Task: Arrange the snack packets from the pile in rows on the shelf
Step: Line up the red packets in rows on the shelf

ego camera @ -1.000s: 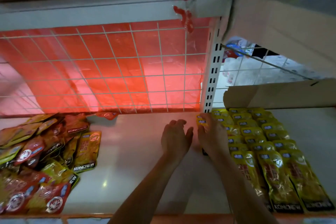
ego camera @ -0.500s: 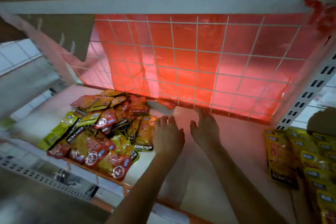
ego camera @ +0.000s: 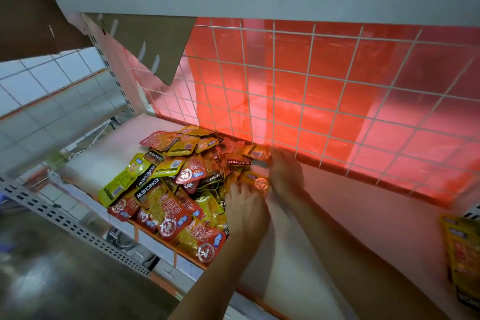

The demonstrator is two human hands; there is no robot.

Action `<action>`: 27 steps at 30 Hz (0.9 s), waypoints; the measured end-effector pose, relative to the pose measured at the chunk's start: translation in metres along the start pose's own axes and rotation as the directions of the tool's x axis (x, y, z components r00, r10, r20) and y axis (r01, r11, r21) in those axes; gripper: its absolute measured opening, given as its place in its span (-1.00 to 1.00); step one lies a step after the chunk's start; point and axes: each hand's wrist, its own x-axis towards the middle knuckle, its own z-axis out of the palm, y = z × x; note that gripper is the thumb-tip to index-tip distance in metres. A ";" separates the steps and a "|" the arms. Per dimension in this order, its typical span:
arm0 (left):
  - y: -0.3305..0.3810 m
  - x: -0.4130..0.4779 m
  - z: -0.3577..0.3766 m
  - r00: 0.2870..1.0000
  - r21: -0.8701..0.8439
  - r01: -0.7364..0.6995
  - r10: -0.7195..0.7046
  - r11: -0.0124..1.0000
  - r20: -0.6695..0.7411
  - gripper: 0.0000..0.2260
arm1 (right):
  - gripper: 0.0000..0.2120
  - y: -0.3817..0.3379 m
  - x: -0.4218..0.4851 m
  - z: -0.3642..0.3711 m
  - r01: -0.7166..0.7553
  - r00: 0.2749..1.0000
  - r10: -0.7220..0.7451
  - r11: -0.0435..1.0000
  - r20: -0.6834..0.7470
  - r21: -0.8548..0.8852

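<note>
Pile (ego camera: 168, 184) touched: left hand (ego camera: 246, 206) (right hand (ego camera: 287, 176)).

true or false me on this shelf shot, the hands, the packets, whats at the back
1. The left hand and the right hand are both at the pile of snack packets. True.
2. The pile lies at the right end of the shelf. False: it lies toward the left end.
3. A white wire grid stands in front of a red sheet. True.
4. The packets at the frame's right edge are blue. False: they are yellow.
</note>
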 end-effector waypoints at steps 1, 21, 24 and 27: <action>0.001 -0.001 -0.001 1.000 -0.003 -0.021 0.021 1.000 -0.017 -0.85 | -0.70 0.002 0.001 0.001 0.008 1.000 -0.008 1.000 -0.013 -0.003; 0.024 -0.013 -0.025 0.982 -0.478 0.159 -0.090 0.864 0.164 -0.72 | -0.70 0.025 -0.065 -0.068 -0.291 0.952 0.295 0.955 -0.078 0.059; 0.036 -0.014 -0.024 0.951 -0.761 0.292 -0.095 0.579 0.293 -0.94 | -0.80 0.043 -0.085 -0.087 -0.381 0.901 0.419 0.888 -0.115 0.257; 0.053 -0.015 -0.022 0.918 -0.855 0.388 -0.065 0.345 0.391 -0.90 | -0.82 0.054 -0.107 -0.102 -0.449 0.840 0.531 0.798 -0.116 0.401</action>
